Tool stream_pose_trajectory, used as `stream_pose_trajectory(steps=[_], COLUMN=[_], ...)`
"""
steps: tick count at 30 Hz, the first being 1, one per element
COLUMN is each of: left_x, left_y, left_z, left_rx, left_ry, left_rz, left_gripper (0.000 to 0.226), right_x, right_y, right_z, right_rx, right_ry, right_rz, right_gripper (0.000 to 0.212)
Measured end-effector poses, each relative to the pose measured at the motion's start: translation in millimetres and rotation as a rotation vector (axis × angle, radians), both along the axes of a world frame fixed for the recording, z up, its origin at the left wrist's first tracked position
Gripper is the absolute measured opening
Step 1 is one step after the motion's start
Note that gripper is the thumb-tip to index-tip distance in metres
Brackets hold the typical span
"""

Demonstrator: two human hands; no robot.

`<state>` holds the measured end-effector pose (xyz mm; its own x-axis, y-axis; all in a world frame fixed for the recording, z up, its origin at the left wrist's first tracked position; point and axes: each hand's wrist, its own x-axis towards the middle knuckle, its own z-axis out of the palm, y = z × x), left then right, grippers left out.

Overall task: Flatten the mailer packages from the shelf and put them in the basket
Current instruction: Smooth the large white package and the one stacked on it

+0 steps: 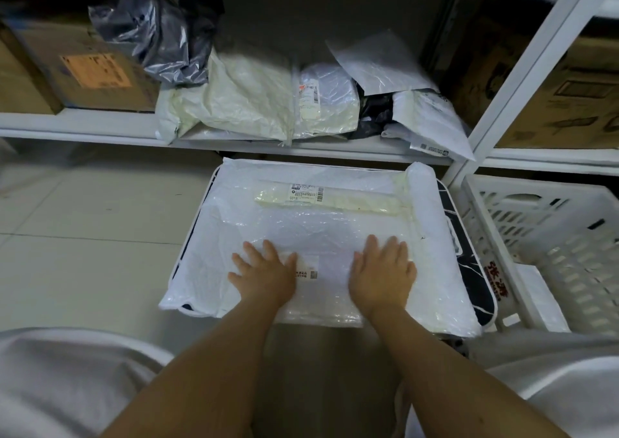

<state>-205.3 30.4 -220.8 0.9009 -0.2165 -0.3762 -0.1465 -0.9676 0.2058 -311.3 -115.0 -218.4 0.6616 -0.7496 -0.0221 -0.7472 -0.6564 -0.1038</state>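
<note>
White shelving (100, 126) fills the view, pale floor tiles off to the left, and I'm looking straight down at the basket (482, 283) below the shelf edge. Its dark rim shows only along the right side, because a big white mailer (335, 223) is draped right over the top of it.

Both hands are down on that mailer. Left hand (264, 275) flat, fingers spread and straight, pressing near a small label. Right hand (383, 271) the same, palm down just beside it, fingers straight. Neither one grips anything; they're just bearing down on the plastic.

I'd say this is the flattening step, done right on top of the basket. The middle of the mailer looks smooth, but its right edge is rolled up into a ridge. How many mailers lie under this one I cannot tell.

Plenty left, by my reckoning. Up on the shelf sits a pile (268, 102) of cream and white mailers, a crumpled grey bag (160, 35), and another white one (432, 122) hanging over the shelf lip at the right. Cardboard boxes (77, 69) flank the pile, and a white crate (549, 236) stands to the right of the basket.
</note>
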Motion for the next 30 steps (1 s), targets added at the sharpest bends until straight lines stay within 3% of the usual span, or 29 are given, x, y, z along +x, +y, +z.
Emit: stream_pose_trajectory(steps=[2, 5, 9, 13, 18, 20, 23, 26, 30], left_x=[9, 20, 39, 61, 56, 51, 55, 69, 98], left_y=[-4, -5, -4, -7, -15, -22, -41, -69, -110], left_z=[7, 18, 31, 30, 39, 42, 48, 53, 66], left_rx=[-0.084, -0.163, -0.245, -0.268, -0.209, -0.122, -0.112, -0.140, -0.177], left_ry=[-0.050, -0.065, 0.080, 0.082, 0.060, -0.060, -0.272, -0.363, -0.462], left_rz=[0.125, 0.251, 0.435, 0.402, 0.430, 0.343, 0.108, -0.104, -0.216], left_gripper=[0.064, 0.053, 0.055, 0.053, 0.045, 0.043, 0.046, 0.056, 0.057], right_x=[3, 11, 19, 26, 32, 36, 52, 80, 131], right_y=[-7, -19, -38, -54, -48, -46, -52, -65, -89], right_z=[12, 29, 43, 49, 49, 47, 50, 65, 95], right_rx=[0.006, 0.162, 0.251, 0.232, 0.181, 0.138, 0.021, -0.073, -0.189], right_ry=[-0.058, -0.107, -0.218, -0.230, 0.004, 0.008, -0.133, -0.296, -0.383], right_rz=[-0.262, -0.424, -0.394, -0.327, -0.369, -0.375, -0.342, -0.212, 0.003], right_gripper=[0.052, 0.045, 0.046, 0.037, 0.038, 0.038, 0.036, 0.037, 0.038])
